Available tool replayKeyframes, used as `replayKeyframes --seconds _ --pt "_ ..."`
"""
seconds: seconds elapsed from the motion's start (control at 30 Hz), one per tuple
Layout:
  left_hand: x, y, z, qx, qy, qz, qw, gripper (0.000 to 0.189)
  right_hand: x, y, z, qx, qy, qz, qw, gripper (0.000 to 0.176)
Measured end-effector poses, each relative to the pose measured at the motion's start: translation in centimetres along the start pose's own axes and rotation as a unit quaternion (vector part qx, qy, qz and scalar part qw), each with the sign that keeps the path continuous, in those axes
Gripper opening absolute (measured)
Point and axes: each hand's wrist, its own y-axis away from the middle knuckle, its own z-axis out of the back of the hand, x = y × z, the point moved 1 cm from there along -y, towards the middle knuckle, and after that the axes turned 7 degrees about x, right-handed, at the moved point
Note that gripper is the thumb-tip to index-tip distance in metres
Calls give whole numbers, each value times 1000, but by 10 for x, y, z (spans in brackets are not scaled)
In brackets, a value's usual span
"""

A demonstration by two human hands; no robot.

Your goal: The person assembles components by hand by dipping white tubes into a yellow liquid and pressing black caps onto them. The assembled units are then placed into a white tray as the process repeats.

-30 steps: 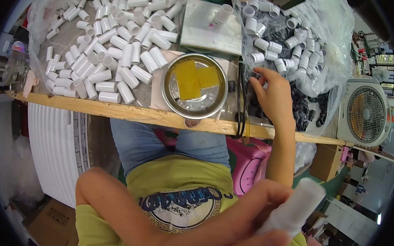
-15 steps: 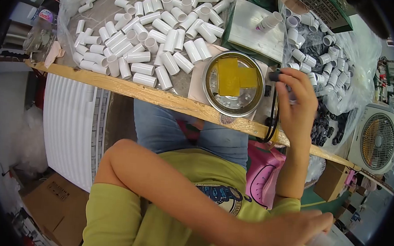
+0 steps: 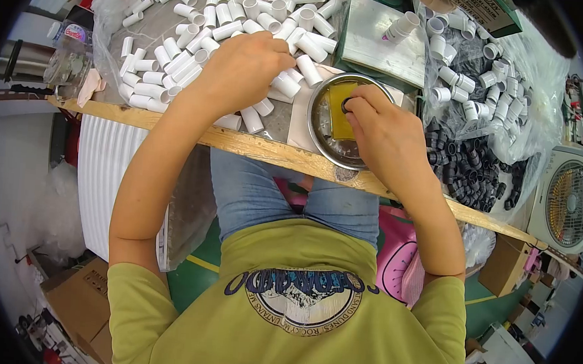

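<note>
My left hand [image 3: 248, 69] is over a spread of white plastic tubes [image 3: 310, 70], its fingers curled down among them. What the fingertips close on is hidden beneath the hand. My right hand [image 3: 391, 138] reaches over a round metal bowl [image 3: 314, 133] and pinches a small black plastic fitting [image 3: 345, 104] between thumb and fingers. The fitting is right at the yellow sponge pieces [image 3: 339, 125] lying in the bowl, which the hand partly covers.
Behind the bowl stands a metal-topped block [image 3: 373, 43] with a small white bottle [image 3: 402, 27] on it. To the right lie white fittings [image 3: 468, 83] in plastic film and a heap of black fittings [image 3: 466, 163]. A fan [image 3: 564, 199] stands farther right. The wooden table edge [image 3: 273, 147] runs across in front.
My left hand has swung from the lower right, across my body, up to the white tubes. My right hand has moved left from beside the bowl to over it, still pinching the black fitting.
</note>
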Motion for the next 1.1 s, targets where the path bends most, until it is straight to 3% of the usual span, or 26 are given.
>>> replayKeyframes --seconds 0.1,0.17,0.2,0.3,0.4,0.53,0.73,0.87,0.97,1.0,1.07,1.1 --pt "4 3 -1 -38 -23 -7 999 41 -6 1 5 -72 -65 26 995 13" --pt "-4 9 3 -103 102 21 989 39 -12 3 8 -172 -150 33 973 14" --pt "-11 14 5 -133 164 34 977 38 -13 5 11 -177 -228 1 958 13" --pt "-48 20 12 -154 381 18 911 36 -4 12 15 -146 -509 -120 840 12" --pt "-72 17 8 -211 400 35 891 34 -1 13 5 -164 -529 -76 829 9" --pt "-80 19 5 -203 433 32 878 37 -9 19 13 -102 -561 -52 820 29" --pt "-88 8 23 -67 428 -60 899 37 -20 20 44 159 -415 -4 896 66" --pt "-93 1 33 -28 450 -68 890 34 -23 22 43 286 -470 0 835 70" --pt "-97 -7 25 0 515 2 857 33 -16 20 46 263 -433 -43 861 72" --pt "-100 -11 21 11 538 33 842 32 -15 22 42 205 -403 -26 892 72" --pt "-105 -20 19 -45 465 30 884 34 -15 28 31 83 -333 9 939 70" --pt "-107 -25 19 -73 427 30 901 35 -19 28 35 75 -350 7 934 71"
